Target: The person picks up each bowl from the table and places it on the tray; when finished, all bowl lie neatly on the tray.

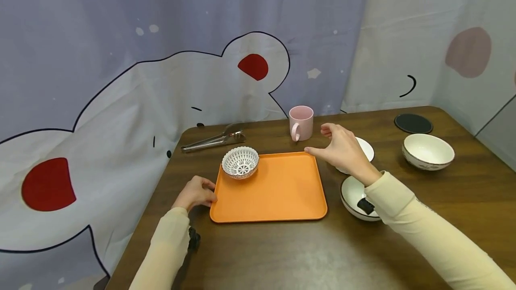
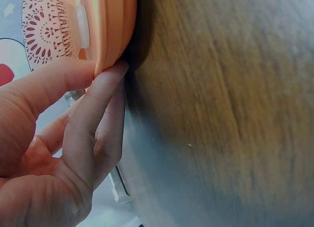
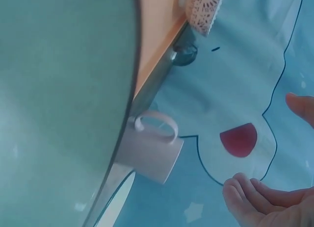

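My left hand (image 1: pixel 196 194) pinches the left rim of an orange tray (image 1: pixel 278 194) between thumb and fingers, as the left wrist view shows closely. On the tray's far left corner stands a small white bowl (image 1: pixel 240 163) with a dark cut-out-like pattern and scalloped rim. My right hand (image 1: pixel 343 150) hovers past the tray's far right corner, thumb and fingers spread apart, holding nothing. Closest to its fingers is a pink mug (image 1: pixel 305 124), its handle facing the front. Under the right wrist sit a white plate (image 1: pixel 365 149), partly hidden, and a dark-rimmed bowl (image 1: pixel 351 191).
Metal tongs (image 1: pixel 213 142) lie behind the tray at the far left. At the right are another white bowl (image 1: pixel 429 149) and a black round mat (image 1: pixel 413 123). A printed curtain (image 1: pixel 169 88) hangs right behind the wooden table (image 1: pixel 274 254).
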